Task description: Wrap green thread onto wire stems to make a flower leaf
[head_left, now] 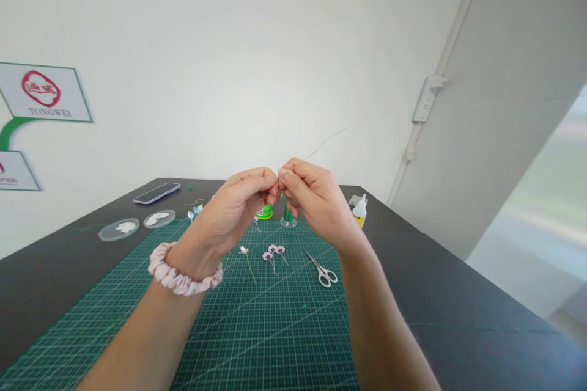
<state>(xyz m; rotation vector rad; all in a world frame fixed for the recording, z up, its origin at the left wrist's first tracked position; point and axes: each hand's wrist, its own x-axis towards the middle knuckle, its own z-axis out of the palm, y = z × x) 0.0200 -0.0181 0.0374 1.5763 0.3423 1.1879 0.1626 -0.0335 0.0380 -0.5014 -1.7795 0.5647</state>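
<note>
From my remote view, the wire [326, 143] comes out from behind the right hand [316, 195] toward two o'clock of the meeting fingertips, its long axis slanting up to the right; that hand is nearer. I judge its fingers to be pinching the wire. The left hand [241, 201] has thumb and fingers pressed together, on what I cannot tell. Petals [273, 248] lie at six o'clock, scissors [318, 266] at five.

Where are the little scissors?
In the head view, right of centre, the scissors lie on the green mat, between the pink pieces and the right forearm.
</note>
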